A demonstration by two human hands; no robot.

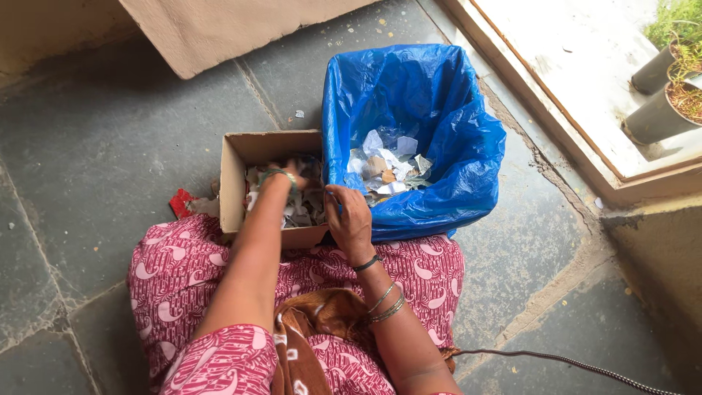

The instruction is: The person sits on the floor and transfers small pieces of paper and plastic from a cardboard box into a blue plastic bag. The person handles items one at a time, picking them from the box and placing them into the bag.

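Stone floor, person seated. Left hand (287, 178) deep in box (232, 170), fingers buried in scraps (307, 208), grip unclear. Right hand (349, 222) at box edge, fingers curled on scraps. Blue bag (439, 110) beside, part-filled. Best: gather full handfuls, lift clear of rim.

Potted plants (662, 80) outside; red scrap (180, 202)

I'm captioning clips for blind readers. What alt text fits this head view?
Seated on a stone floor, a person reaches the left hand into a cardboard box of paper scraps while the right hand rests at its edge, beside a blue bag-lined bin holding more scraps.
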